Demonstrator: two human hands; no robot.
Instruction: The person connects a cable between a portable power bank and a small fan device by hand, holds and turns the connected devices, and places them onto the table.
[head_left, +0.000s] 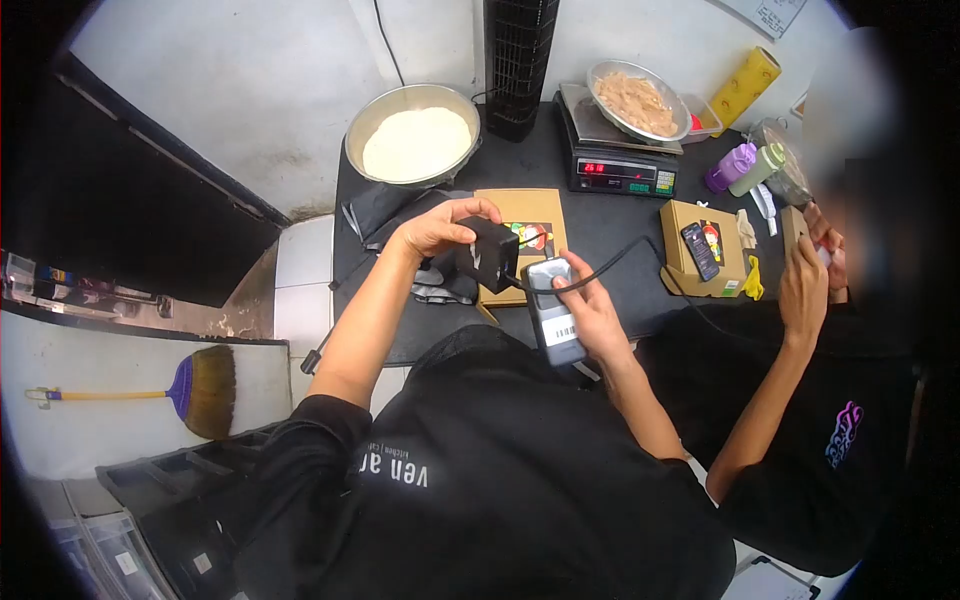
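My left hand point(447, 228) grips a small black box point(489, 258) from above and behind, with its fingers bent over the top. In my right hand point(594, 312) is a grey handheld device point(555, 325) with a white barcode label, held upright. A black cable point(610, 263) passes over the device close to the box and loops off to the right. Behind both hands lies a cardboard box point(548, 205) with a cartoon print. Dark crumpled bags or gloves point(440, 285) rest on the table beside it, partly behind my left forearm.
A bowl of pale powder point(417, 145) stands at the back. To its right, a digital scale point(620, 170) carries a bowl of raw meat strips point(637, 103). Another cardboard box point(688, 230) has a phone point(699, 251) on it. A co-worker's hands point(808, 275) are close at right, near bottles point(731, 166).
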